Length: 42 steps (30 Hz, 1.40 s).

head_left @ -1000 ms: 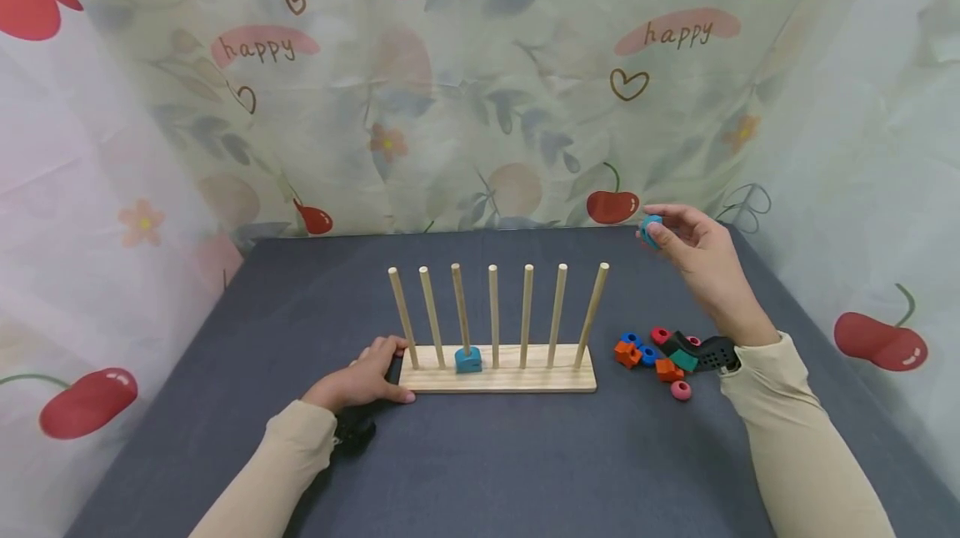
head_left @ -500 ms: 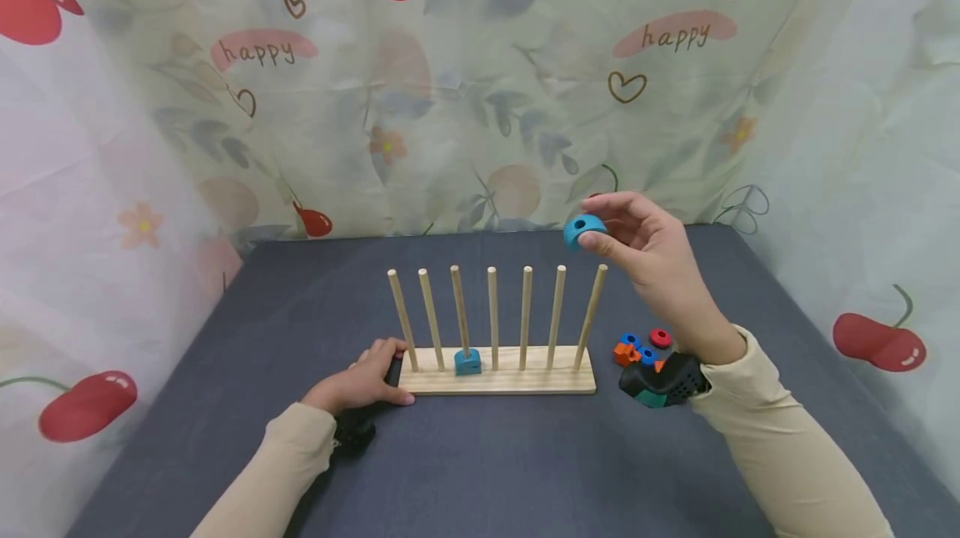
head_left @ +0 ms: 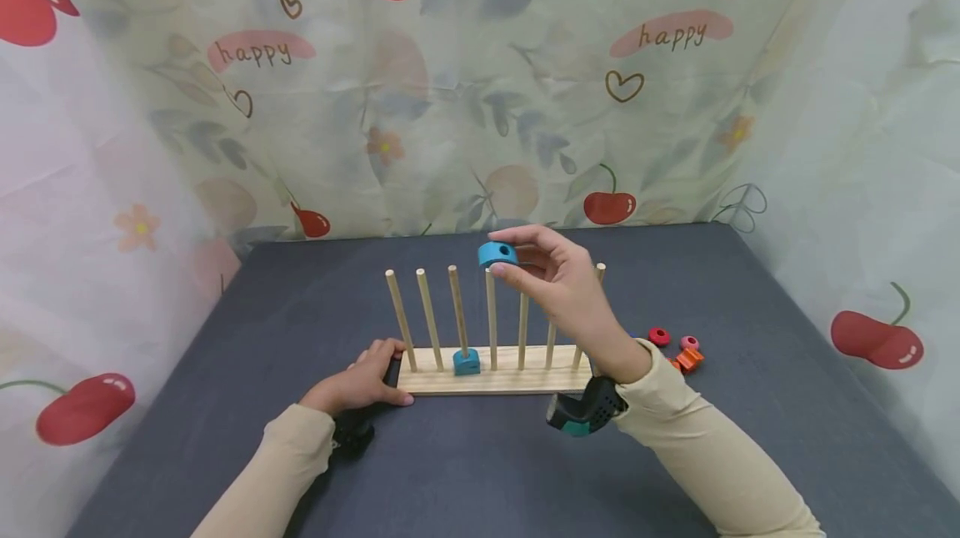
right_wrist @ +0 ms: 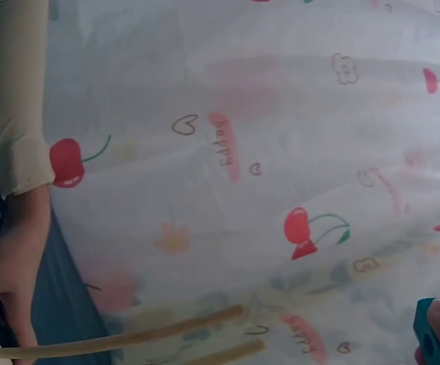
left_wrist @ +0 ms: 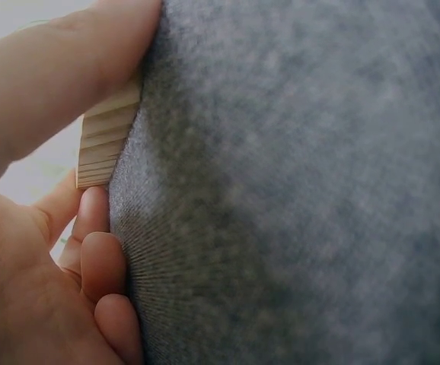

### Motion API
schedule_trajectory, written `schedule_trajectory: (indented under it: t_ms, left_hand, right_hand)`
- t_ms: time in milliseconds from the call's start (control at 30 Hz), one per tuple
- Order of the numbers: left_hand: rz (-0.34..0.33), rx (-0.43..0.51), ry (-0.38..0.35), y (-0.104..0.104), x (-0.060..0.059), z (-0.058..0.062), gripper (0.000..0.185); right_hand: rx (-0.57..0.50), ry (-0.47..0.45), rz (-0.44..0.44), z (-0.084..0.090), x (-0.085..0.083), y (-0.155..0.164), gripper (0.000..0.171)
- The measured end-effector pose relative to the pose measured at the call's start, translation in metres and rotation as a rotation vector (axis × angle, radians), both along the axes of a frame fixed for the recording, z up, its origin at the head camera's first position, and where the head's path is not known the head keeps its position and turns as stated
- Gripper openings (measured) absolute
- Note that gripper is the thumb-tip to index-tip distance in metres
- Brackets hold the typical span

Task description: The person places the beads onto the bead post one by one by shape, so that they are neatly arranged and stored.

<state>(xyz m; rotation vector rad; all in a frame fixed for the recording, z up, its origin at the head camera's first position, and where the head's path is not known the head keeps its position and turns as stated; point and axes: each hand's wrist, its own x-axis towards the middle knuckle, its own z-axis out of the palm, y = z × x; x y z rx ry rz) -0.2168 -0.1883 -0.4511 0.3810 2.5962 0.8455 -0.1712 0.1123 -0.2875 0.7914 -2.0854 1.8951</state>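
Right hand (head_left: 566, 286) has got a blue bead (head_left: 497, 253) pinched in its grip up by the pegs (head_left: 430, 320), left hand (head_left: 358, 381) has its grip clamped on the board (head_left: 502, 384).

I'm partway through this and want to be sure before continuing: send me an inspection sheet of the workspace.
Surface: dark grey cloth under the work.
Job's things: seven-peg wooden stand; blue block low on the third peg from the left; blue rounded block with a hole held aloft.
Clutter: red bead, pink bead and orange block loose right of the stand; other pieces partly hidden.
Left hand: grips the stand's left end.
Right hand: pinches the rounded block near the top of the fourth peg; contact unclear.
Cables: nothing seen that is clearly a cable.
Surroundings: cherry-print curtain behind and at both sides.
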Motion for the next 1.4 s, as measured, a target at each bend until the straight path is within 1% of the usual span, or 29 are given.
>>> schedule_trajectory:
  t_ms: [133,200,300,400,567,700,900,1033,1400]
  left_hand:
    - [-0.004,0.007,0.0,0.0,0.001,0.001,0.076]
    - [-0.003,0.005,0.001,0.0,0.001,0.002,0.076]
    - [-0.006,0.008,0.0,0.0,0.001,0.002,0.075]
    - [-0.002,0.01,-0.003,0.001,0.001,0.003,0.075]
    - [-0.003,0.006,0.001,0.002,0.002,0.004,0.075]
    - [-0.01,0.006,0.006,0.001,0.002,0.004,0.075]
    - [-0.003,0.006,-0.008,0.001,0.001,0.001,0.075]
    - [-0.01,0.005,0.0,-0.001,0.0,0.0,0.076]
    - [-0.014,0.011,0.003,-0.001,0.001,0.003,0.074]
  right_hand:
    - [0.001,0.07,0.017,-0.015,-0.009,-0.021,0.035]
    - [0.01,0.12,0.002,-0.024,-0.013,-0.03,0.036]
    - [0.018,0.193,-0.043,-0.035,-0.018,-0.039,0.039]
    - [0.01,0.232,-0.072,-0.046,-0.022,-0.045,0.04]
    - [-0.008,0.269,-0.112,-0.059,-0.027,-0.054,0.034]
    - [-0.057,0.259,-0.119,-0.065,-0.03,-0.06,0.033]
    - [-0.096,0.188,-0.114,-0.069,-0.032,-0.063,0.037]
    - [-0.095,0.148,-0.108,-0.067,-0.033,-0.064,0.033]
    - [-0.059,0.103,-0.086,-0.066,-0.033,-0.063,0.032]
